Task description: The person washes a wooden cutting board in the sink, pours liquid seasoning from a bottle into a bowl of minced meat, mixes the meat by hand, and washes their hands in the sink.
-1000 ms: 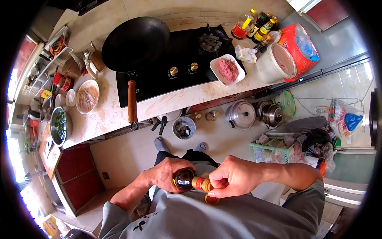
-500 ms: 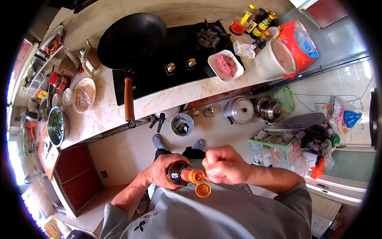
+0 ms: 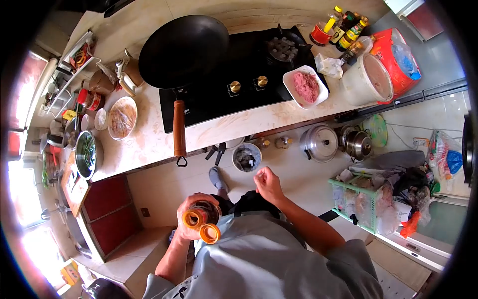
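On the near side of the wok, 1 bottle is grasped by the left hand, lid flipped open: opening, apparently. Nearside-right of the wok, the right hand's fingers are loosely curled, contents untellable. Next, steady holding seems called for.

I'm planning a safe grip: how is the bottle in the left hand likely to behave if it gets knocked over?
The bottle is probably stiff and perhaps breakable, as its dark, shiny body looks like glass. Its rounded side suggests it may roll. With the orange cap flipped open, any contents could spill.
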Demonstrator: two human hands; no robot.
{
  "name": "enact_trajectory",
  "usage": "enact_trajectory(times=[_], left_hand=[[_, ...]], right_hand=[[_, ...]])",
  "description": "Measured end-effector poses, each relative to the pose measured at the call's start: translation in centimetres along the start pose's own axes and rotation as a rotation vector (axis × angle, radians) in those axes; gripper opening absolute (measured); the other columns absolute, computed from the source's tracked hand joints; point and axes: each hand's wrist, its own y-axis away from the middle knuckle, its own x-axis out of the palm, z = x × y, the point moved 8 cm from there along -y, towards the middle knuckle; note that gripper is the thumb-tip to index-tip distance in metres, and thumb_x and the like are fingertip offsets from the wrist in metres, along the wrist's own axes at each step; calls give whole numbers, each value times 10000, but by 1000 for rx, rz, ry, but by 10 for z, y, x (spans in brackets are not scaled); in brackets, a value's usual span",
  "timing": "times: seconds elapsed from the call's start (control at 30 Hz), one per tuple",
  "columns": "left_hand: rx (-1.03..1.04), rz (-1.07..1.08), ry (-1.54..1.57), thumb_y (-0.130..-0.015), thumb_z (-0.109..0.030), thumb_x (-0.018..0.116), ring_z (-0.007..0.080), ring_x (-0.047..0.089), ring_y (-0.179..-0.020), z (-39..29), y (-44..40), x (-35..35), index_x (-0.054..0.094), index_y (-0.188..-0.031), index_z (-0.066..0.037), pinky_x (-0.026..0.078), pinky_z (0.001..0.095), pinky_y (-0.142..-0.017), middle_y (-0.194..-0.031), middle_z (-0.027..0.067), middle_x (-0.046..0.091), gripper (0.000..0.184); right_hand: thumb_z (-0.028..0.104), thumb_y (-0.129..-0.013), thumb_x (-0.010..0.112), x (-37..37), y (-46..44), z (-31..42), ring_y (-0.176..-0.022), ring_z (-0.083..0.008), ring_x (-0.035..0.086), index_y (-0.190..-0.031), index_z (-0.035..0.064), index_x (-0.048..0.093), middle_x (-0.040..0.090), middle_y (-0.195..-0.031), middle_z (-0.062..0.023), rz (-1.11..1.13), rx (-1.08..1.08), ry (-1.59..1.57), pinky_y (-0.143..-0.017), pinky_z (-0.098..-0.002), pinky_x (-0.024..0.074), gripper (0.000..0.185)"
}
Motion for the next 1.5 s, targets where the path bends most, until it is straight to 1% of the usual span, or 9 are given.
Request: enact_trajectory(times=[0.23,0.47,0.67,0.8,0.9,1.0,1.13,1.2,1.5], left_hand=[[-88,11,-36,-610,-271,939,241,670,-941,17,2,-6,561,-1184,13,546,368,-841,-1109,176,679,744],[-227,-39,-9,-658,-210,871,179,648,-973,46,-44,13,548,-1190,-3,522,340,-884,-1110,107,659,656],[-172,135,128,-671,-229,906,358,405,-1394,48,-89,62,505,-1303,-44,349,459,-1126,-1489,236,393,771],[-141,331,276,-740,-271,895,331,264,-1478,34,-119,105,369,-1460,-34,254,452,-1180,-1587,228,265,923],[-86,450,-39,-817,-317,829,334,252,-1482,25,-136,124,197,-1564,-30,236,458,-1193,-1634,194,196,1019],[-456,235,233,-897,-256,751,292,483,-1333,101,-119,124,259,-1552,-31,403,421,-1099,-1539,175,407,850],[-762,-84,-398,-902,-190,706,233,684,-1041,213,-42,61,550,-1352,18,541,331,-897,-1189,159,697,519],[-816,-390,-452,-882,-229,700,225,714,-922,271,45,24,648,-1215,26,558,324,-814,-1050,159,736,423],[-1183,-381,-524,-856,-326,671,198,672,-670,325,226,46,743,-858,-22,526,360,-646,-740,127,716,313]], right_hand=[[143,-971,601,14,-50,-116,-663,-189,701,-1444,30,423,684,-900,-97,43,443,-75,-611,-310,551,518],[218,-740,849,34,45,152,-1281,-308,500,-1485,19,342,489,-1372,-190,489,-463,80,-1012,-432,453,923],[215,-687,870,23,47,146,-1181,-384,575,-1453,14,333,534,-1288,-218,-17,-560,393,-1038,-431,458,956],[215,-707,882,-17,30,149,-1165,-291,610,-1327,2,446,579,-1257,-187,3,-216,-413,-966,-378,500,787],[200,-698,885,-80,22,178,-1064,-242,656,-1262,13,497,638,-1159,-149,-145,-393,-37,-911,-365,522,709],[213,-675,873,-146,-6,156,-939,-301,682,-1230,10,512,664,-1033,-154,-213,-371,230,-833,-377,538,693],[258,-684,883,-234,-54,126,-909,-318,685,-1221,-4,505,659,-1015,-170,-259,-332,301,-804,-409,546,707],[274,-693,875,-269,-76,118,-907,-330,684,-1229,-5,506,658,-1017,-176,-265,-300,442,-794,-419,547,708],[283,-692,839,-336,-148,94,-1007,-393,653,-1213,17,521,663,-1072,-196,-203,-247,661,-856,-475,529,665]])
